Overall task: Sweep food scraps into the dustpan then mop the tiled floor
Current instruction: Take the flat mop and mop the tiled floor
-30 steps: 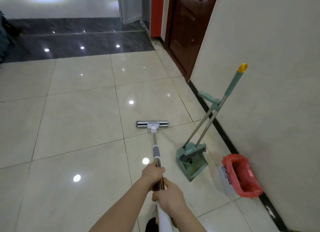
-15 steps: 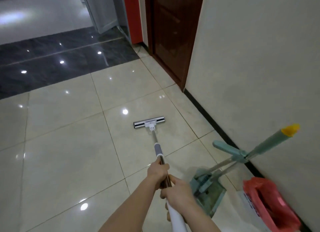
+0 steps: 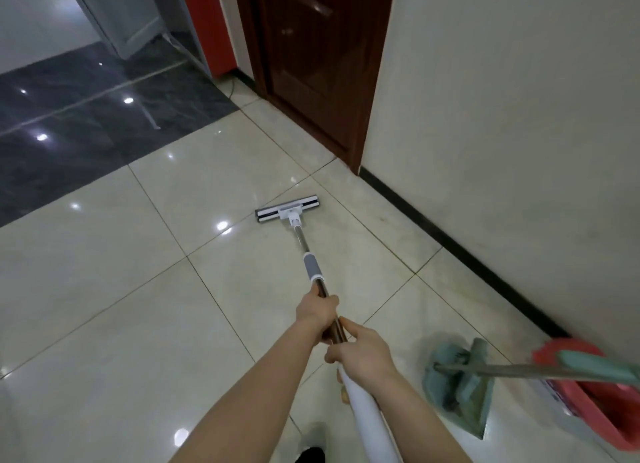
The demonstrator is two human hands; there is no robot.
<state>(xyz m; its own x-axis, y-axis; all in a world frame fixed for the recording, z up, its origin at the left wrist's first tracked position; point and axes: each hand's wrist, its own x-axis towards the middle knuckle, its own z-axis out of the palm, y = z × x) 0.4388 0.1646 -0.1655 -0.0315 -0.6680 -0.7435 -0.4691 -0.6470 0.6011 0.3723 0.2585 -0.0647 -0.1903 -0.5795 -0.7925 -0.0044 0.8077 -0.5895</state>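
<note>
Gripping the light, stiff mop pole (image 3: 313, 275) mid-shaft, left hand (image 3: 317, 310) ahead, right hand (image 3: 363, 353) behind, flat head (image 3: 287, 209) probably gliding easily over glossy tiled floor (image 3: 104, 289).

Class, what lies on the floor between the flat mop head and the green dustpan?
Head view: only bare glossy cream tiles lie between the flat mop head and the green dustpan.

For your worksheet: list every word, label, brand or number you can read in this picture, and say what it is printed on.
None can be read.
White bin under the red bag: blue printing, blurred and mostly hidden.
Mop, dustpan, door: no text shows.
</note>
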